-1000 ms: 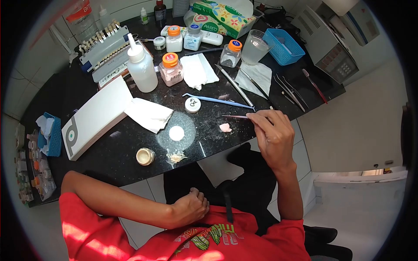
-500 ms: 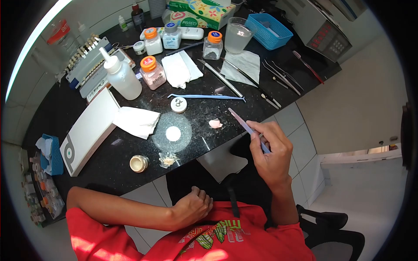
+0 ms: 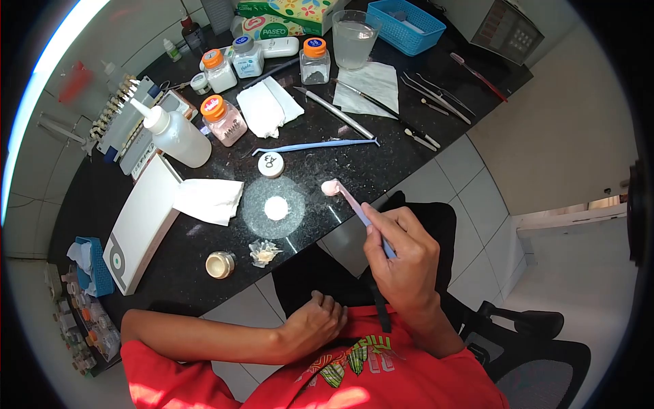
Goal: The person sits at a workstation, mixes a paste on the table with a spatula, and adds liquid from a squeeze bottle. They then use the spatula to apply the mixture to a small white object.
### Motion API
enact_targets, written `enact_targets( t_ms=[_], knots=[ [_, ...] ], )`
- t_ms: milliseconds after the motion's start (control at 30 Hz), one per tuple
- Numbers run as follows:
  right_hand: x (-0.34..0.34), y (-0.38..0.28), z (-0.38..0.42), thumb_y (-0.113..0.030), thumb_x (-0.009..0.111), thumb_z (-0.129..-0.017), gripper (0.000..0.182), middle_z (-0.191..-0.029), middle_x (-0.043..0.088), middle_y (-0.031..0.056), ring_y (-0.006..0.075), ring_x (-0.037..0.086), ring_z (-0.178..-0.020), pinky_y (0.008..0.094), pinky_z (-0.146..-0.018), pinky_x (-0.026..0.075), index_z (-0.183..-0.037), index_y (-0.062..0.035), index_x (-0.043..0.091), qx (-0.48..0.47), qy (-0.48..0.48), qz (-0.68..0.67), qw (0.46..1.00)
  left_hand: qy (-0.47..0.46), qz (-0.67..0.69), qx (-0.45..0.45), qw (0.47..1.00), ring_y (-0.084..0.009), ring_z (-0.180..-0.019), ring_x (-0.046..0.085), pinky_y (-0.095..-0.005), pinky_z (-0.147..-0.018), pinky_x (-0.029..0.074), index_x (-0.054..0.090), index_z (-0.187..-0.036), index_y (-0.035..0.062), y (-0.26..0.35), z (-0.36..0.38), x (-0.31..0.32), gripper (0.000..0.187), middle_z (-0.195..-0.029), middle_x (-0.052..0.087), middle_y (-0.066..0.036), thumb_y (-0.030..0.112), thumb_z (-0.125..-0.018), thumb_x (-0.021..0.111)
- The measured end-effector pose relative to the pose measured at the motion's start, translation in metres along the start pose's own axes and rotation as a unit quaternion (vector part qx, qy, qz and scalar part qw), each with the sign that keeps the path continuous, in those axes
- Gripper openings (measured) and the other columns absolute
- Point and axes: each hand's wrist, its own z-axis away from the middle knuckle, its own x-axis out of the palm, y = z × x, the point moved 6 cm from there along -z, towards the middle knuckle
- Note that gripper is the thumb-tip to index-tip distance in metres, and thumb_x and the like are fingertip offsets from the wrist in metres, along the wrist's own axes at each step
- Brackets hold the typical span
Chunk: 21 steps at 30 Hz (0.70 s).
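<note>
My right hand (image 3: 407,255) is closed round a slim lavender plastic spatula (image 3: 361,210), which points up and to the left. Its far tip touches a small pale pink lump of paste (image 3: 330,187) on the black worktop. Against my lap, in front of the red shirt, my left hand (image 3: 317,322) rests with its fingers curled; nothing shows in them. Left of the pink lump are a white round patch (image 3: 276,208) on a greyish disc and a small white lid marked A3 (image 3: 271,164). An open little jar (image 3: 220,265) stands near the front edge beside a crumpled clear wrapper (image 3: 263,253).
A blue double-ended tool (image 3: 317,146) lies behind the lid. Further back are a squeeze bottle (image 3: 178,138), orange-capped jars (image 3: 223,121), a glass of cloudy water (image 3: 355,41), brushes (image 3: 368,97) and tweezers (image 3: 439,99). A white box (image 3: 143,221) lies at the left, a folded tissue (image 3: 211,200) beside it.
My right hand has moved left, bringing the spatula's tip from beside the pink lump onto it. My left hand stays in my lap. The view has shifted a little.
</note>
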Motion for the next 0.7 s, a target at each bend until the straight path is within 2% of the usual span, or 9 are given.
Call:
enact_targets(
  t_ms=[33,167,233,333,400,700],
  knots=[
    [0.001,0.001,-0.001,0.004,0.071,-0.081,0.032,-0.082,0.06,0.0068,0.0206,0.065,-0.062,0.0327,-0.052,0.051,-0.113,-0.0012,0.073,0.0,-0.001,-0.001,1.0,0.021,-0.007,-0.002,1.0,-0.0244,-0.089,0.063,-0.0411,-0.086,0.05,0.062,-0.128,-0.0009,0.0,0.001,0.0,0.042,-0.094,0.067,-0.01,0.023,-0.094,0.054],
    [0.003,0.002,-0.004,0.004,0.07,-0.082,0.031,-0.086,0.062,0.0069,0.0194,0.064,-0.062,0.0316,-0.051,0.05,-0.112,-0.0016,0.073,-0.014,0.002,0.017,1.0,0.013,-0.006,-0.001,1.0,-0.0248,-0.09,0.064,-0.0416,-0.087,0.051,0.062,-0.127,-0.0005,0.001,0.001,-0.004,0.041,-0.096,0.067,-0.01,0.022,-0.094,0.054],
    [0.004,-0.001,-0.004,0.005,0.07,-0.082,0.031,-0.088,0.062,0.0067,0.0185,0.064,-0.061,0.031,-0.05,0.05,-0.112,-0.0017,0.073,-0.02,-0.001,0.016,1.0,-0.032,0.001,0.009,0.999,-0.0234,-0.096,0.063,-0.0364,-0.081,0.049,0.059,-0.133,-0.0008,0.001,0.001,-0.004,0.048,-0.108,0.067,-0.012,0.021,-0.091,0.056],
    [0.005,0.0,-0.006,0.006,0.07,-0.08,0.034,-0.091,0.062,0.0061,0.0153,0.061,-0.058,0.0296,-0.049,0.048,-0.112,-0.0029,0.073,0.005,0.005,0.001,1.0,-0.02,-0.011,0.014,1.0,-0.0229,-0.096,0.063,-0.0357,-0.08,0.048,0.058,-0.134,-0.0012,0.0,0.002,-0.006,0.048,-0.109,0.067,-0.012,0.021,-0.091,0.056],
    [0.008,0.002,-0.006,0.008,0.07,-0.076,0.038,-0.094,0.062,0.0054,0.0127,0.059,-0.057,0.0285,-0.048,0.047,-0.112,-0.0038,0.074,-0.041,0.001,0.01,0.999,-0.021,-0.008,0.013,1.0,-0.0228,-0.096,0.063,-0.0357,-0.08,0.048,0.058,-0.134,-0.0013,0.0,0.002,-0.005,0.049,-0.11,0.067,-0.011,0.021,-0.091,0.056],
    [0.008,0.002,-0.002,0.009,0.071,-0.072,0.042,-0.095,0.062,0.0053,0.0136,0.059,-0.057,0.0285,-0.05,0.048,-0.112,-0.0045,0.074,-0.049,0.002,-0.019,0.999,-0.048,0.022,0.028,0.998,-0.0231,-0.095,0.063,-0.0356,-0.081,0.048,0.057,-0.135,-0.0013,0.01,0.002,0.0,0.049,-0.109,0.066,-0.011,0.019,-0.091,0.055]
  ],
)
